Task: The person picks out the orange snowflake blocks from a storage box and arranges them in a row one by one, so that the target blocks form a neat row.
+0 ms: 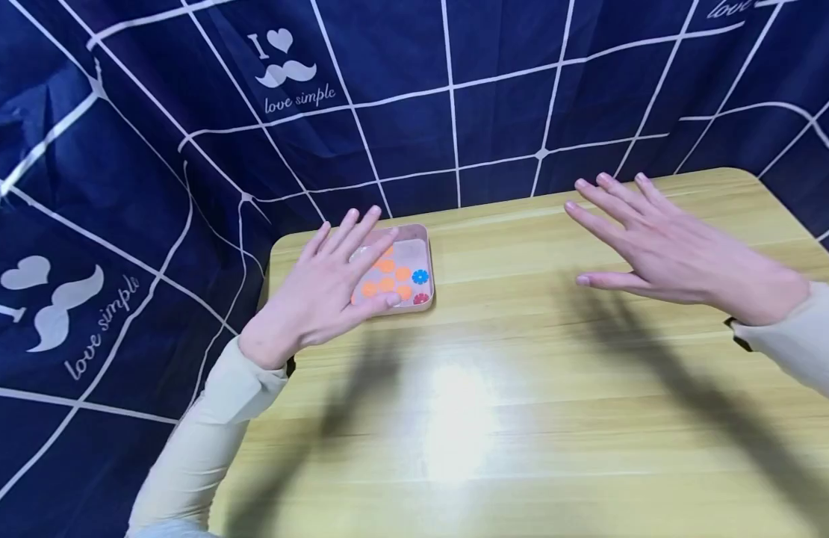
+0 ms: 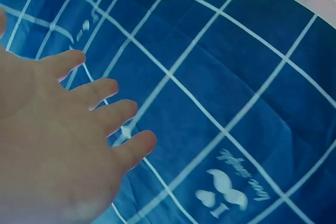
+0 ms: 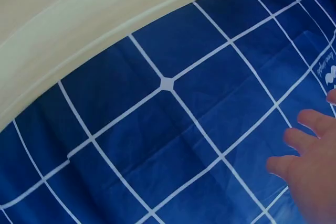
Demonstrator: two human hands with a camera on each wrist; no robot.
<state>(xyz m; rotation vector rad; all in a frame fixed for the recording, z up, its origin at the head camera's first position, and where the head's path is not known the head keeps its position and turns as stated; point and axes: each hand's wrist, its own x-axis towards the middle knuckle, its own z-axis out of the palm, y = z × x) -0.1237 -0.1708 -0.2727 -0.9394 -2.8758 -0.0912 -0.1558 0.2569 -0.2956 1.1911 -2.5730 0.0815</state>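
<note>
A pink rectangular tray (image 1: 431, 258) lies at the table's back left. Inside it are several flat orange pieces (image 1: 386, 284), a blue notched disc (image 1: 420, 277) and a red notched disc (image 1: 421, 299). My left hand (image 1: 314, 295) is held with fingers spread and overlaps the tray's left part in the head view, hiding some of its contents. Nothing is in its palm in the left wrist view, where the hand (image 2: 63, 135) shows at the left. Over the right side of the table, my right hand (image 1: 670, 250) has its fingers extended, holding nothing.
The wooden table (image 1: 522, 433) has a bright glare patch in its middle and shadows of both arms. A dark blue cloth (image 1: 401, 67) with white grid lines stands behind the table and at both sides.
</note>
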